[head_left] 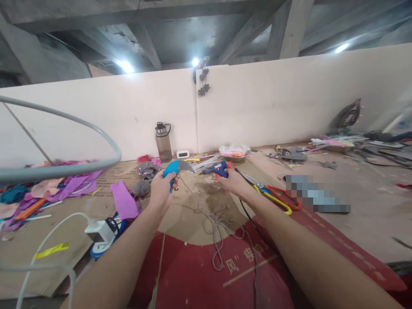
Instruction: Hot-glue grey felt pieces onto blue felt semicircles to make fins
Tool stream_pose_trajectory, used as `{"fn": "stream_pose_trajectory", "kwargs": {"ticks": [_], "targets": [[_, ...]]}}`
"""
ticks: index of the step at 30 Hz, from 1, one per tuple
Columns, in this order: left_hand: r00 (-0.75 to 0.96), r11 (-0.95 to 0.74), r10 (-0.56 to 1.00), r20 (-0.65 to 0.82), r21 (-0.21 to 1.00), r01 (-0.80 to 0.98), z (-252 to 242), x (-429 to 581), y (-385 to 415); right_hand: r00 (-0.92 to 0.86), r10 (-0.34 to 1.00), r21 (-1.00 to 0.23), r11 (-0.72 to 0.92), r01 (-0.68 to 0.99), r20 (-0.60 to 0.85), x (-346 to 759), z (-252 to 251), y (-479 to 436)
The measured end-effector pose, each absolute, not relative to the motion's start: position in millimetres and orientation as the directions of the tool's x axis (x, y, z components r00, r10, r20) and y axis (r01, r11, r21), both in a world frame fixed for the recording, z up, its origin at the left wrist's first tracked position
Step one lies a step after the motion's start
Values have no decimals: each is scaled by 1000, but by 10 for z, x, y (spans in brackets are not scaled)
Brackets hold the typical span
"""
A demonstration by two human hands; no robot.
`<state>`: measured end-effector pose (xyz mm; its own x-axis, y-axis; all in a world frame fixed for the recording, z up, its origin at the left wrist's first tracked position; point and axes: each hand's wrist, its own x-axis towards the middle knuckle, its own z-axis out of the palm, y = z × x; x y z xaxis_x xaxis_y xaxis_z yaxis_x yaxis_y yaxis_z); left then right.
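My left hand [162,189] is closed on a curved crescent piece [172,169], blue at the near end and wrapped in grey yarn toward its tip. In my right hand [234,181] is a blue glue gun [219,169], its nozzle pointing left toward the crescent and apart from it. A black cord trails from under that hand. Loose grey yarn [216,234] lies in loops on the cardboard below, and a grey yarn ball [140,188] rests left of my left hand. Red-and-yellow-handled scissors [273,196] lie by my right forearm.
Purple felt [124,201] and a pile of coloured scraps [61,186] lie left, near a white plug adapter [100,231]. A bottle [164,143], small clock [183,154] and bowl [234,153] stand along the white partition [257,103]. A grey hose [80,165] crosses the left foreground.
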<state>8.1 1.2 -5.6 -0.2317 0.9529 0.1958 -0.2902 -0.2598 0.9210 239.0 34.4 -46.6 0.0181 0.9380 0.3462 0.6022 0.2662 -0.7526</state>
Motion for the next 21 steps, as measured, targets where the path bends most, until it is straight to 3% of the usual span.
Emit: {"fn": "stream_pose_trajectory", "kwargs": {"ticks": [3, 7, 14, 21], "targets": [[-253, -262, 947, 197, 929, -260, -95, 66, 51, 28, 931, -846, 317, 428, 363, 2285, -300, 191], [-279, -272, 936, 213, 942, -195, -132, 73, 74, -118, 887, -859, 462, 219, 447, 2112, -137, -71], [-274, -294, 928, 255, 949, -114, -142, 67, 71, -214, 794, -650, 594, 474, 569, 2004, -35, -338], [-291, -302, 914, 284, 953, -19, -173, 57, 95, -254, 790, -610, 599, 519, 558, 1976, -104, -313]]}}
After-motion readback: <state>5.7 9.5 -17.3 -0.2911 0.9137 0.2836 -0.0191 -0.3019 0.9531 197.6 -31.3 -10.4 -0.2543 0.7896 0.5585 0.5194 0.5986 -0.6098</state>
